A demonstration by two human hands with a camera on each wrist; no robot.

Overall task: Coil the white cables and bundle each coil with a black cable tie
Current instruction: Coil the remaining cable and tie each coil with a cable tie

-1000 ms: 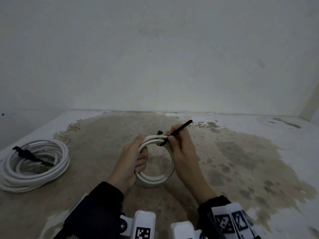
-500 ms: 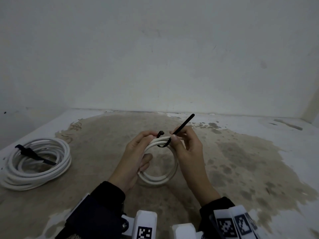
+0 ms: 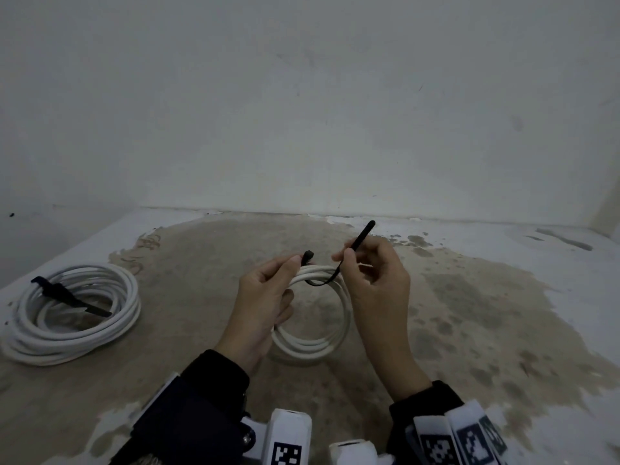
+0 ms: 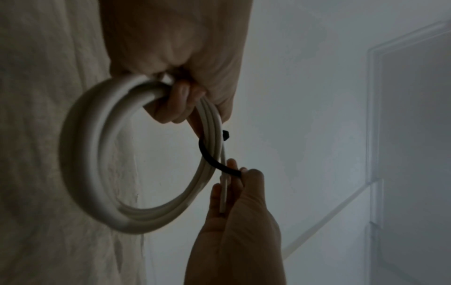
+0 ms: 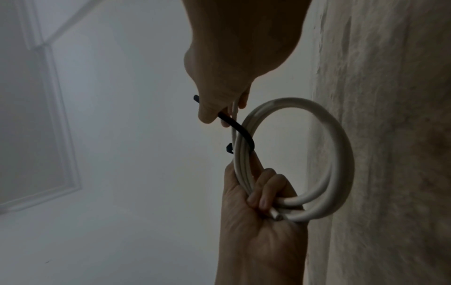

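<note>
- A small coil [image 3: 312, 317] of smooth white round cable, several turns thick, is held over the middle of the floor [image 3: 469, 313]; its ring stands roughly upright, with the lower arc close to the floor and the opening facing the person.
- The left hand [image 3: 261, 303] is wrapped round the coil's left side, the fingers curled through the ring and the thumb and forefinger reaching up to its top; the grip is closed on the turns.
- A black tie [image 3: 330, 275], thin and flexible, is hooked under the top turns of the coil. Its blocky head [image 3: 308, 256] stands up just beside the left fingertips; whether it is pinched by them cannot be told.
- The tie's long tail is pinched between thumb and forefinger of the right hand [image 3: 372, 280] and points up and away to the right, its tip above the knuckles.
- In the left wrist view the tie [image 4: 212, 154] is seen as an S-shaped bend across the bundle, and a loose cable end [image 4: 224, 192] lies along the right fingers.
- A larger coil [image 3: 72, 313] of the same white cable lies flat near the floor's left edge, with a black tie [image 3: 70, 297] already round its far-left side, the tail pointing inward across the ring.
- The floor is rough, worn concrete with brown patches and flaking white paint; a plain pale wall [image 3: 302, 112] rises behind.
</note>
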